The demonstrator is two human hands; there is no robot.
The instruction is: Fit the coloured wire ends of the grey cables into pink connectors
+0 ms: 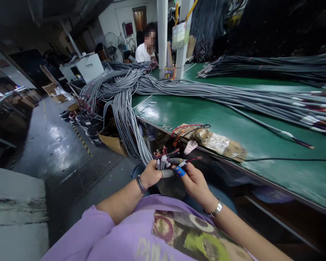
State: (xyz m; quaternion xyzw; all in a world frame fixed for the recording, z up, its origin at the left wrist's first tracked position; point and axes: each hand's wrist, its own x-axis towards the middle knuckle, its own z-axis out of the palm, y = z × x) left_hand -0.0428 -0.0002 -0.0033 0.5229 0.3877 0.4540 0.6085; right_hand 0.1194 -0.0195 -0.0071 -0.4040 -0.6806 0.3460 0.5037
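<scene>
My left hand (151, 174) is closed around the ends of a bundle of grey cables (127, 119) that hangs down from the bench. Stripped tips with thin coloured wires (164, 154) fan out above its fingers. My right hand (193, 180) has blue tape (179, 171) on one digit. Its fingers pinch one cable end (182, 162), whose reddish wires point to the right. Both hands are close together, in front of the bench edge. A small pale pink piece (190, 146) lies just beyond them; I cannot tell what it is.
The green bench (176, 108) carries long grey cables (206, 90) and a dark cable bundle (260, 67). A tape-wrapped wooden block (220, 143) with wires sits at its edge. White posts (162, 36) rise from the bench. Beyond sits a person (143, 53); a cardboard box (112, 139) stands below left.
</scene>
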